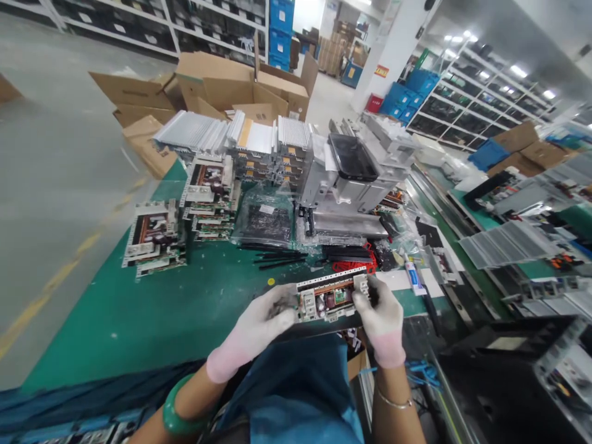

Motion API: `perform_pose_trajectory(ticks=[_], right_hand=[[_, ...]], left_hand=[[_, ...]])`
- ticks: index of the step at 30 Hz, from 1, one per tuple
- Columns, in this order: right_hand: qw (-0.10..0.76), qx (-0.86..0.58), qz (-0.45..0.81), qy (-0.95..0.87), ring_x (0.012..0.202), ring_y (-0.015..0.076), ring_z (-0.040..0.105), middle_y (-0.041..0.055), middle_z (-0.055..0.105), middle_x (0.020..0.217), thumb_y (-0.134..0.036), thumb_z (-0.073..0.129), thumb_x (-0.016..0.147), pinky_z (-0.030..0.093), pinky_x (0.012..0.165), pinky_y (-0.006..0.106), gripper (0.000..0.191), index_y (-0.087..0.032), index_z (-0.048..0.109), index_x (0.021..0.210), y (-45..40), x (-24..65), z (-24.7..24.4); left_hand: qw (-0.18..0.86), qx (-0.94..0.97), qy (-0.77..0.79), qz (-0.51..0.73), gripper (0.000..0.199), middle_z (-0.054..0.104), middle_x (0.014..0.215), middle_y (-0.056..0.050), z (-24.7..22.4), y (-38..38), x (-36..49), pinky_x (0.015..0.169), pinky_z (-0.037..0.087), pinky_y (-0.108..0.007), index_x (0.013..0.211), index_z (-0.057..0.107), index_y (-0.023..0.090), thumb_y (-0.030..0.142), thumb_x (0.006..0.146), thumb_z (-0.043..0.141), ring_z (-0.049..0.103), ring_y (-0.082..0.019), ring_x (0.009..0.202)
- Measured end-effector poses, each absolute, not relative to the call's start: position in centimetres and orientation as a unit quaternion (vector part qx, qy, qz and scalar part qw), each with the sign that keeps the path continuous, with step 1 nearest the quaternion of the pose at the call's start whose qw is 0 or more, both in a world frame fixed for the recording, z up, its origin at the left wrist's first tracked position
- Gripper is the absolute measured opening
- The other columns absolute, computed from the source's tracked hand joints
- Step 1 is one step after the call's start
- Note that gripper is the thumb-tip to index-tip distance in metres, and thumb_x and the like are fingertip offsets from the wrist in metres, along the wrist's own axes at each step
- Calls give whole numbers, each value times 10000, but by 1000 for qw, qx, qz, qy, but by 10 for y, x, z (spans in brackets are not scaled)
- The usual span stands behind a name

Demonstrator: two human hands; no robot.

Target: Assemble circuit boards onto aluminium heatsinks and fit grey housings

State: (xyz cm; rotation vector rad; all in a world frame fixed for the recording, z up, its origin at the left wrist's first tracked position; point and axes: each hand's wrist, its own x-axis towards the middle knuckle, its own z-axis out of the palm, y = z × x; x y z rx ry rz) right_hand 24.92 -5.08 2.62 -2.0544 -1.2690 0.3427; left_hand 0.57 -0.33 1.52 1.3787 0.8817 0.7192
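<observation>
Between left hand (271, 317) and right hand (383, 317), a circuit board (330, 299). On the table (152, 320), at left, stacked boards (210, 179); right of these, a plastic bag (266, 219), with heatsinks (192, 131) behind it and cardboard boxes (222, 89) behind those. Farther right, a tray (352, 155) atop housings (317, 176); beyond the right hand, a tube (413, 277).

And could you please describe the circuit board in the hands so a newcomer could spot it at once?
Find the green table, then look to its near edge. There the white-gloved left hand and right hand grip a long, narrow circuit board by its ends. Unlike the stacked boards farther left, it is the one being held.
</observation>
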Motion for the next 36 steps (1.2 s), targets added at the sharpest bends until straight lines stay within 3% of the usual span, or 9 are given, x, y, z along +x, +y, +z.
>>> perform_pose_trajectory(ticks=[3, 7, 13, 17, 20, 29, 36], right_hand=[[352, -779, 147, -498, 1081, 283, 632, 126, 687, 1157, -532, 576, 744, 495, 925, 381, 585, -145, 643, 1178, -41, 247, 26], [382, -740, 196, -517, 1077, 280, 628, 111, 688, 1154, -480, 580, 751, 492, 944, 394, 563, -154, 626, 1209, -34, 252, 32], [497, -545, 358, -572, 1167, 269, 583, 84, 655, 1230, -477, 637, 771, 468, 989, 395, 589, -204, 565, 1289, -33, 270, 38], [517, -580, 327, -538, 961, 257, 655, 68, 718, 1015, -424, 674, 710, 536, 840, 358, 604, -191, 598, 1263, -34, 265, 40], [521, -604, 284, -532, 739, 195, 634, 14, 701, 824, -390, 691, 674, 539, 703, 297, 623, -191, 610, 1259, -35, 261, 43], [514, -561, 222, -610, 688, 154, 579, -22, 619, 783, -580, 766, 672, 506, 658, 261, 667, -238, 634, 1229, -33, 250, 49], [514, -535, 221, -633, 709, 174, 607, 2, 661, 823, -732, 716, 646, 519, 684, 282, 770, -241, 637, 1235, -28, 245, 49]], left_hand=[[620, 601, 403, 302, 582, 701, 1064, -94, 17, 4, 6, 816, 543, -345, 1171, 589, 162, 565, 755, 651, 662, -251, 919], [588, 612, 430, 308, 684, 705, 1080, -89, 20, 23, 7, 851, 543, -366, 1189, 556, 165, 547, 659, 759, 664, -272, 953], [547, 620, 436, 355, 718, 675, 1170, -123, 32, 65, 17, 931, 518, -388, 1235, 540, 143, 634, 726, 665, 628, -293, 1067], [510, 646, 440, 358, 661, 645, 1251, -113, 35, 81, 34, 1055, 429, -393, 1200, 603, 155, 657, 769, 609, 560, -302, 1187], [538, 644, 417, 349, 703, 660, 1226, -119, 32, 84, 45, 1025, 457, -378, 1208, 620, 144, 674, 747, 623, 575, -308, 1163], [546, 624, 398, 392, 602, 689, 1183, -83, 15, 73, 43, 1058, 429, -397, 1180, 682, 192, 624, 762, 648, 564, -318, 1182], [584, 588, 384, 408, 627, 711, 1062, -84, 7, 73, 41, 1000, 465, -396, 1214, 652, 175, 591, 746, 686, 585, -312, 1129]])
